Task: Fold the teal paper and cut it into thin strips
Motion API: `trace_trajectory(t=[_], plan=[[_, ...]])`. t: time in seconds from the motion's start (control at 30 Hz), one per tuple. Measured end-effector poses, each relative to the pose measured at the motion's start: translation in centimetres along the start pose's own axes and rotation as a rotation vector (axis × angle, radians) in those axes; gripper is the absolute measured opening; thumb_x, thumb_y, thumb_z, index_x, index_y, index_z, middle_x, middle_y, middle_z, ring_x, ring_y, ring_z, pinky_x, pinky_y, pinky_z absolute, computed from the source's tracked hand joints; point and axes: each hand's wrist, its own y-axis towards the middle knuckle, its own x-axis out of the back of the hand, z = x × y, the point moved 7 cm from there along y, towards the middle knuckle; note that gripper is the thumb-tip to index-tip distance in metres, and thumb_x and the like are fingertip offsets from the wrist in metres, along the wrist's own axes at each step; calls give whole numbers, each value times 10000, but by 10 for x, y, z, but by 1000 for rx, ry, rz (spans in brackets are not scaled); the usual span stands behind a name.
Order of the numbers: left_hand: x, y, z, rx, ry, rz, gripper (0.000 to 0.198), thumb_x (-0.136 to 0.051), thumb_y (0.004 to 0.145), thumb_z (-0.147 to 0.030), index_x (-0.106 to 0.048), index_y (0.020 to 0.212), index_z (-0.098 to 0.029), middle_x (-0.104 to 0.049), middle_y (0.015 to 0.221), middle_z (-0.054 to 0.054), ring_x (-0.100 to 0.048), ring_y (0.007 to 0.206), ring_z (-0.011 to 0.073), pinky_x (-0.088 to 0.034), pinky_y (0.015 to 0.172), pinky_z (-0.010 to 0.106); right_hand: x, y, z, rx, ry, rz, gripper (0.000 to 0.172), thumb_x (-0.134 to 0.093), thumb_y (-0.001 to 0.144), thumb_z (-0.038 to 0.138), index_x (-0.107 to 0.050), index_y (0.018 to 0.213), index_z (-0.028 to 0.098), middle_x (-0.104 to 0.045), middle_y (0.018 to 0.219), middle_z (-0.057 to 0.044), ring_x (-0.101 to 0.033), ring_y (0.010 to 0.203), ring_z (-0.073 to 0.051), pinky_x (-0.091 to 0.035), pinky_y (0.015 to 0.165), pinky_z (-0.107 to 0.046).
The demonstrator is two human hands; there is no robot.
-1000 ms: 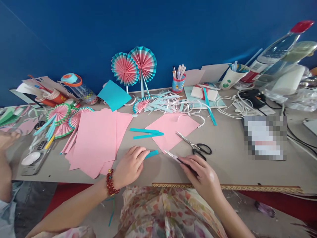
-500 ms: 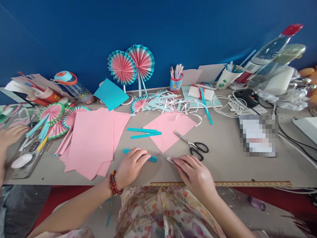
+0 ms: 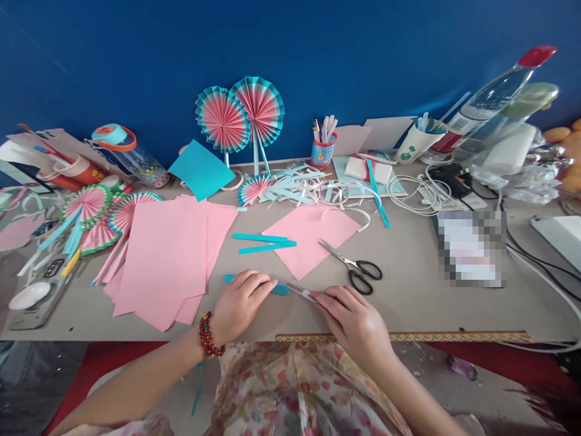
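Observation:
A folded blue paper strip (image 3: 280,289) lies flat on the table near its front edge. My left hand (image 3: 242,301) rests over its middle with fingers together, pinning it down; both ends of the strip stick out. In my right hand (image 3: 349,312) is a small craft knife (image 3: 308,295) with a thin blade and a pale handle, gripped between thumb and fingers. Its blade tip points left and meets the right end of the strip, though I cannot tell whether it is inside the fold. Black-handled scissors (image 3: 351,264) lie open just beyond my right hand.
Loose blue strips (image 3: 261,243) and a pink sheet (image 3: 313,236) lie ahead. Pink paper (image 3: 166,254) is stacked at left, beside paper fans (image 3: 88,206). Paper scraps (image 3: 295,184), a pen cup (image 3: 322,150) and cables (image 3: 422,197) line the back; a phone-like blurred object (image 3: 472,248) sits at right.
The craft knife has shifted slightly left, bringing its blade to the strip's end. Another person's hand at the far left has gone out of view.

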Motion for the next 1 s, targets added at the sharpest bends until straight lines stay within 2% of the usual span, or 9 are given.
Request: trace_trajectory(t=[1.0], plan=[[-1,0,-1,-16,34,-6,318,-414,995,-76,-621,1217,-172,-668,1095,85,-591,1009,217,-522,893,377,-3,-4,-1,11,-13,15,294,-494,980,130,-684,1195,192,-652,971,-82,-567,835,-184,-505,763,-313]])
